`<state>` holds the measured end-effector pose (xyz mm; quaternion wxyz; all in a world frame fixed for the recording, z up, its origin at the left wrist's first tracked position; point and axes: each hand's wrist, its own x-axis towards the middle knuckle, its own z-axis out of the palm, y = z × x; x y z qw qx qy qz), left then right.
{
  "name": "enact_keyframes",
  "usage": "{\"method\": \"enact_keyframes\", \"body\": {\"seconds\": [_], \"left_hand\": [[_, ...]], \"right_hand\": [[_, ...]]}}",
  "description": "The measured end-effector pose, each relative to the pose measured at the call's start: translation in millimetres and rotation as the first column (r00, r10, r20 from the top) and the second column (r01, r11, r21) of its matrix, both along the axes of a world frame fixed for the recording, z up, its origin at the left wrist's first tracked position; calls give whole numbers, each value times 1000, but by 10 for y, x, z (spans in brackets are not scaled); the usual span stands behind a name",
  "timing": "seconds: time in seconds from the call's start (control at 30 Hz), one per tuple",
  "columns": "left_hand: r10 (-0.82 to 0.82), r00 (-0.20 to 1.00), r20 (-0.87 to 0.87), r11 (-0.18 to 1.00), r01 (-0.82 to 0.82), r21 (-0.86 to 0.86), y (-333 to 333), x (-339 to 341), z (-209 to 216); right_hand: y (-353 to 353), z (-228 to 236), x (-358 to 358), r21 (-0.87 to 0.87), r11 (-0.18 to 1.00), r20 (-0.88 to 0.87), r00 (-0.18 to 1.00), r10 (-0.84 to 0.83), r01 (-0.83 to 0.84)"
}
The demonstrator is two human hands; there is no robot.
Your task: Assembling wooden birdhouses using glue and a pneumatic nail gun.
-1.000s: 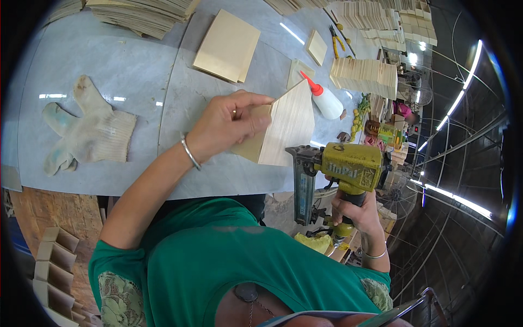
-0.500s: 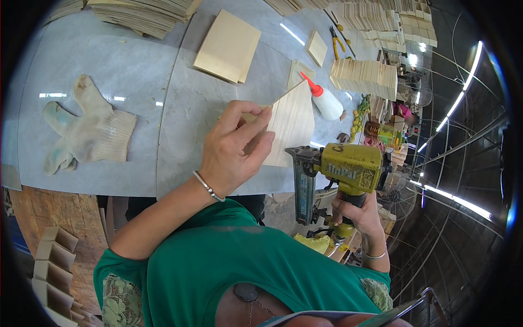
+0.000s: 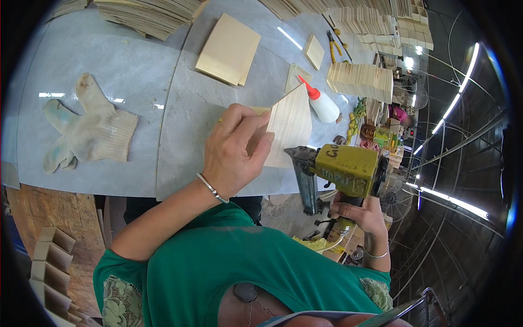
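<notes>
1. left hand (image 3: 234,147): half closed, fingers bent, fingertips at the left edge of the workpiece; whether it grips or only steadies cannot be told. right hand (image 3: 360,213): closed around the grip of the yellow nail gun with dark metal magazine (image 3: 348,170).
2. pale wooden workpiece with fine-lined face (image 3: 291,125): located on the smooth grey tabletop (image 3: 182,147), between left hand and nail gun.
3. nail gun nose: at the lower right of the workpiece; contact cannot be confirmed.
4. white plastic bottle with red pointed nozzle (image 3: 325,107): just beside the workpiece, on its right.
5. flat square pale wooden boards (image 3: 229,49): beyond the left hand.
6. long row of thin pale wooden panels (image 3: 360,82): beyond the bottle.
7. yellow-handled pliers (image 3: 334,48): near that row, at the far side.
8. off-white knitted glove (image 3: 98,131): lying flat, well left of the left hand.
</notes>
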<state>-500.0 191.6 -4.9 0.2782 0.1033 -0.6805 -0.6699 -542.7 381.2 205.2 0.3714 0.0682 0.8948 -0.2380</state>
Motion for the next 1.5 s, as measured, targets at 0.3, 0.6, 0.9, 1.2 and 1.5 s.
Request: {"method": "enact_keyframes", "body": {"seconds": [0.3,0.6,0.9,1.2,1.5], "left_hand": [[2,1000,18,999,-2,-33,10,11,-16],[3,999,41,999,-1,-34,0,12,2],[-5,998,57,999,8,-38,-5,21,14],[-13,996,91,1000,12,8,-31,145,17],[-111,979,170,986,87,141,-19,197,11]], "right_hand": [[-327,-62,-421,135,871,-292,821,490,-472],[-657,-85,-598,173,830,-245,793,558,-530],[-638,-69,-639,235,712,-246,668,703,-662],[-348,-42,-732,354,621,-138,618,774,-699],[-45,-122,-667,314,615,-252,561,789,-724]]}}
